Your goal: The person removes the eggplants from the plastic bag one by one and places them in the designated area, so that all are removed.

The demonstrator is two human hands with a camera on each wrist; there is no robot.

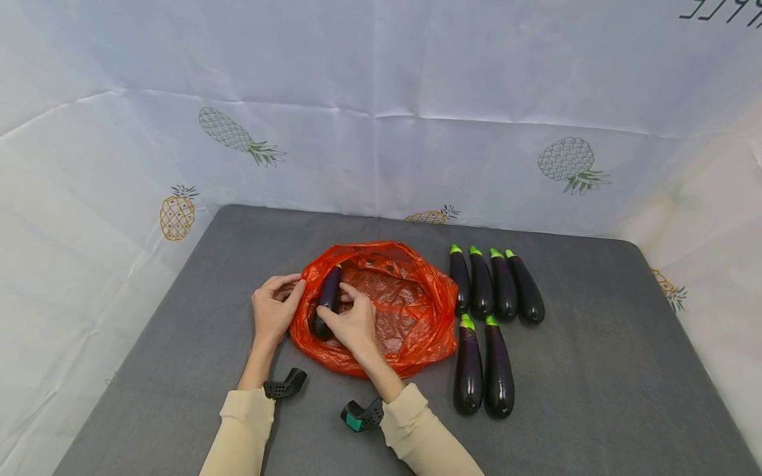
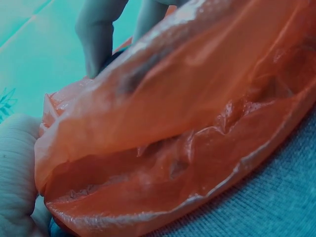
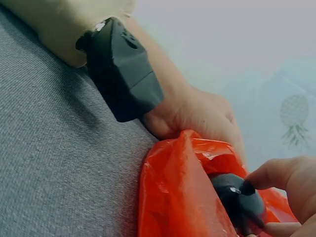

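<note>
A thin red plastic bag (image 1: 440,291) lies spread with its mouth facing up on the table. At its left rim, my left hand (image 1: 275,309) pinches the plastic between thumb and fingers; the left wrist view shows the bag's folded edge (image 2: 123,217) close up beside that hand (image 2: 17,173). Inside the bag's left side is a dark purple eggplant (image 1: 329,297), its green-yellow tip pointing away from me. My right hand (image 1: 357,324) grips it, thumb and fingers on opposite sides. In the right wrist view, the eggplant's rounded end (image 3: 237,195) shows within the bag.
Right of the bag, several eggplants (image 1: 505,291) lie side by side in a back row, the leftmost against the bag. Two more eggplants (image 1: 499,377) lie in front of them. The grey table (image 1: 595,370) ends at pineapple-printed white cloth (image 1: 381,158) behind.
</note>
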